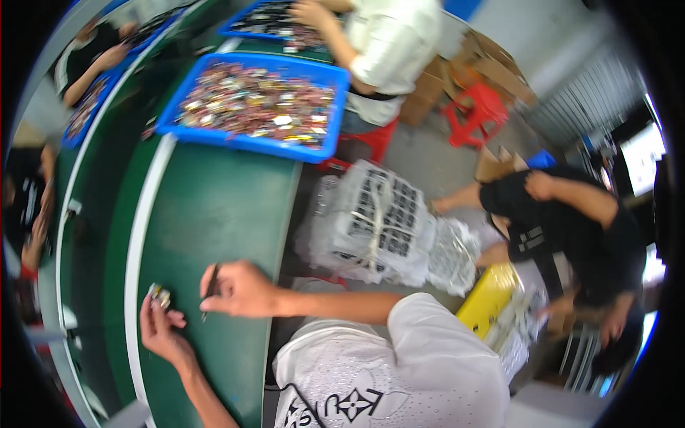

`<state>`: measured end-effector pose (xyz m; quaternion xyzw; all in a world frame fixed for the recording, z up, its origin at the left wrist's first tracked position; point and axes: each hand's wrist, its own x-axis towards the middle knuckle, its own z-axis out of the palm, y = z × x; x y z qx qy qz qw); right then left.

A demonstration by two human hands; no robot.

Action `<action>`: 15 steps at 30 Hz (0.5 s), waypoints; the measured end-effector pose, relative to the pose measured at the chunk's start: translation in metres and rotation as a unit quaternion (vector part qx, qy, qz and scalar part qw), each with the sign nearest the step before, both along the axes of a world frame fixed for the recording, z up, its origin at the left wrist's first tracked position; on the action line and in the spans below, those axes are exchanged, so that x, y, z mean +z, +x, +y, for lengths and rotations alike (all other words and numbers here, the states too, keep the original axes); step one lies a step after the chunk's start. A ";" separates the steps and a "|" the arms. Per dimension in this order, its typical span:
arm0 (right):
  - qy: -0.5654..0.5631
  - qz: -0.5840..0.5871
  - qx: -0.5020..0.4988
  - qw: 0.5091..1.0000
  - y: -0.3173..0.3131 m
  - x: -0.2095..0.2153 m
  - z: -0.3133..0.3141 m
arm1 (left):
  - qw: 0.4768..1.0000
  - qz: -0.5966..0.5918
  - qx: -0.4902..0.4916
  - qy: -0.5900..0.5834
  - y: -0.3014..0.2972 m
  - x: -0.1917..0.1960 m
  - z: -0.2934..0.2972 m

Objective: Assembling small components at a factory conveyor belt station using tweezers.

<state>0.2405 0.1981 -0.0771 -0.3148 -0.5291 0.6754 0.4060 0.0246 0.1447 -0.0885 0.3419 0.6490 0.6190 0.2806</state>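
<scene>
Over the green work surface, my left hand pinches a small shiny part with silvery and yellowish areas, too small to make out its kind. My right hand is closed round a thin, dark, pen-like tool, its narrow lower end pointing down. A short gap separates this tool from the part in my left hand. The right fingers hide the middle of the tool.
A blue tray full of small reddish and silvery parts sits at the far end. Beyond it a person in a white shirt works. Wrapped bundles and a person in black are at the right. A white strip runs lengthwise.
</scene>
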 end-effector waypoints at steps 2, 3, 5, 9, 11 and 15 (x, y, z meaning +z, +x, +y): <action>-0.031 0.021 0.029 0.999 -0.006 0.005 0.012 | 1.000 -0.007 -0.013 -0.021 0.001 0.004 -0.001; -0.010 -0.023 0.019 1.000 -0.009 0.014 0.018 | 0.999 -0.014 -0.022 -0.031 0.002 0.006 -0.004; 0.075 -0.042 0.000 0.996 -0.016 0.011 0.028 | 0.998 -0.054 -0.033 -0.013 0.010 0.016 -0.002; 0.184 -0.088 -0.023 0.979 -0.035 0.010 0.039 | 0.993 -0.107 -0.049 0.014 0.007 0.005 -0.009; 0.120 -0.049 -0.017 0.991 -0.040 0.003 0.044 | 0.991 -0.125 -0.049 0.019 0.011 -0.003 -0.010; 0.103 -0.051 0.032 0.993 -0.047 0.010 0.046 | 0.992 -0.123 -0.035 0.018 0.012 0.001 -0.009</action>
